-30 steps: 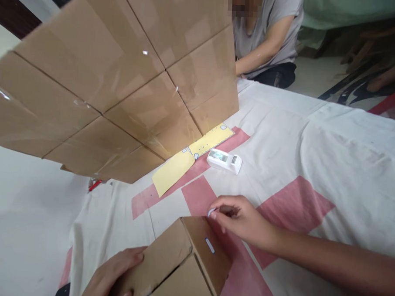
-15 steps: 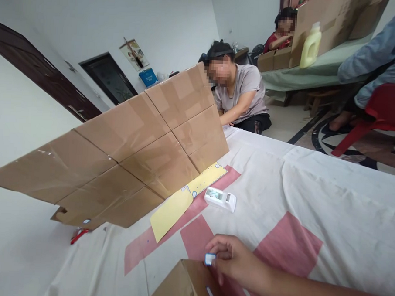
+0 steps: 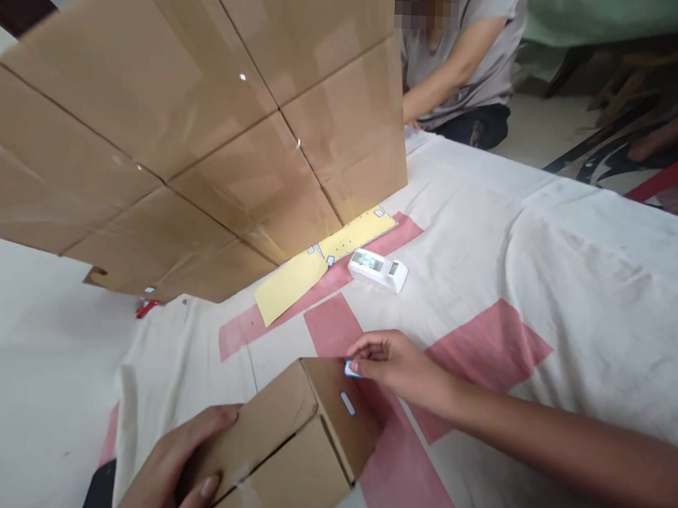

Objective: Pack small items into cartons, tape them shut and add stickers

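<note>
A small brown cardboard box (image 3: 270,408) lies on the cloth close to me at the bottom of the view. My left hand (image 3: 187,457) grips its left end, with the thumb and fingers on the cardboard. Between the thumb and fingers of my right hand (image 3: 387,367) is a small white sticker with a blue edge (image 3: 350,369), at the far upper corner of the box's right side. A narrow white label (image 3: 347,403) is stuck on that same side. Part of the right fingertips hides the sticker.
A tall wall of taped cardboard boxes (image 3: 225,152) stands across the table. Along its foot lie yellow paper sheets (image 3: 290,285) and a white handheld device (image 3: 377,271). A white cloth with pink patches (image 3: 595,317) covers the table. Another person (image 3: 459,64) sits behind the boxes.
The view has tilted down, bringing more of the small box and my left hand on it into sight. My right hand still pinches the sticker by the box's side.
</note>
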